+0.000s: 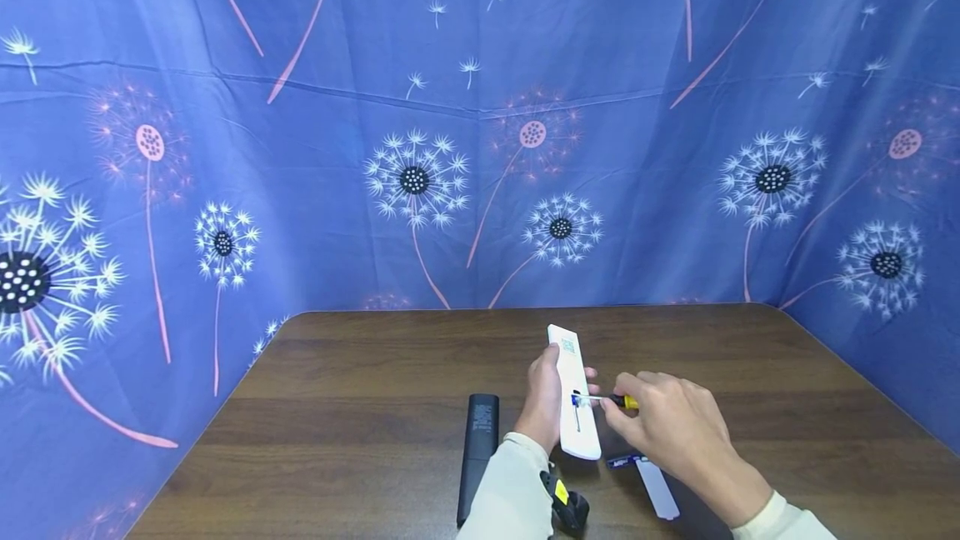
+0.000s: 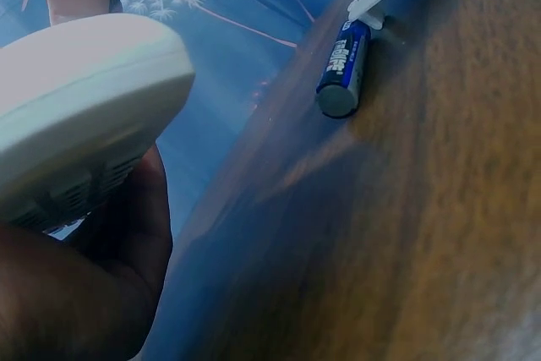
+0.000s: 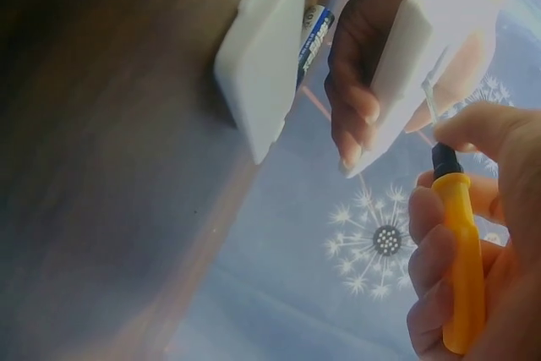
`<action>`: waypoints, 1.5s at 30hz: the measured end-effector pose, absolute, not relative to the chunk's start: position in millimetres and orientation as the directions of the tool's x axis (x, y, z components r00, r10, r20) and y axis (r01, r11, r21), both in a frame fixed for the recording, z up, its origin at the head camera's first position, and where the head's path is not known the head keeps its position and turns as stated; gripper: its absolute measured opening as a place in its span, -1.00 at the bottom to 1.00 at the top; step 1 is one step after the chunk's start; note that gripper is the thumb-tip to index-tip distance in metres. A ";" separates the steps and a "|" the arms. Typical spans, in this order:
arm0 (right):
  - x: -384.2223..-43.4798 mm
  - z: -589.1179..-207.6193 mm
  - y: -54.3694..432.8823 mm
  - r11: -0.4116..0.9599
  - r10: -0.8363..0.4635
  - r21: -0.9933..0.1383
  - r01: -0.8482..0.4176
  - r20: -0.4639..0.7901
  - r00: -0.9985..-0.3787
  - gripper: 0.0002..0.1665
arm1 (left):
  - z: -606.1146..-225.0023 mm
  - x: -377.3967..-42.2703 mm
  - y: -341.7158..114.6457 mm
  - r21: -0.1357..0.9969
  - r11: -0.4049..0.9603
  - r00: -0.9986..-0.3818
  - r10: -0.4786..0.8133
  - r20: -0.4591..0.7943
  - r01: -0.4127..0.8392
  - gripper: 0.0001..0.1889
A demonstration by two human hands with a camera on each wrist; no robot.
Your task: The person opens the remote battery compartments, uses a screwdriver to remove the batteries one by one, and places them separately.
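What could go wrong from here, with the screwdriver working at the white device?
The screwdriver could slip: its shaft reaches the white device close to the left hand that grips it.
The blue piece at the screwdriver's tip, probably a battery, may pop out suddenly if pried.
The loose battery on the table might roll if the white cover at its end is bumped.

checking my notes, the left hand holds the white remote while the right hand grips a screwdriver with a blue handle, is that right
Not quite: the handle is yellow, not blue, as the right wrist view shows. The left hand holds the white remote while the right hand grips the screwdriver.
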State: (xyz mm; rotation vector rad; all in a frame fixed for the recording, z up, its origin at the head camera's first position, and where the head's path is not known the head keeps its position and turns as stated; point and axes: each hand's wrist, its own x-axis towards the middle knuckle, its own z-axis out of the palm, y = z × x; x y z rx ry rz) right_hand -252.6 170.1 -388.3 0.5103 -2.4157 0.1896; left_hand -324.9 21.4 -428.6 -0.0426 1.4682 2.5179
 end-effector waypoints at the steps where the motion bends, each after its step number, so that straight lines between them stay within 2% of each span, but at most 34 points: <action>1: -252.6 -388.3 170.3 0.914 -0.311 -0.008 -0.406 0.629 -0.712 -0.80 | -428.6 -325.1 21.2 0.857 -0.471 -0.974 0.181 -0.139 -0.210 -0.36; 12: -254.8 -390.0 172.4 0.901 -0.328 0.007 -0.433 0.664 -0.672 -0.80 | -429.3 -326.1 19.0 0.870 -0.442 -0.970 0.197 -0.144 -0.219 -0.34; 21: -255.0 -390.7 172.6 0.896 -0.345 0.017 -0.444 0.655 -0.672 -0.80 | -430.3 -326.2 17.8 0.876 -0.429 -0.968 0.207 -0.142 -0.220 -0.34; 33: -255.0 -391.9 174.5 0.882 -0.378 0.065 -0.466 0.688 -0.620 -0.81 | -431.2 -322.5 16.7 0.890 -0.416 -0.973 0.201 -0.113 -0.189 -0.40; 45: -254.0 -388.8 175.9 0.879 -0.393 0.083 -0.469 0.681 -0.617 -0.75 | -429.0 -319.4 17.0 0.899 -0.409 -0.979 0.185 -0.087 -0.157 -0.41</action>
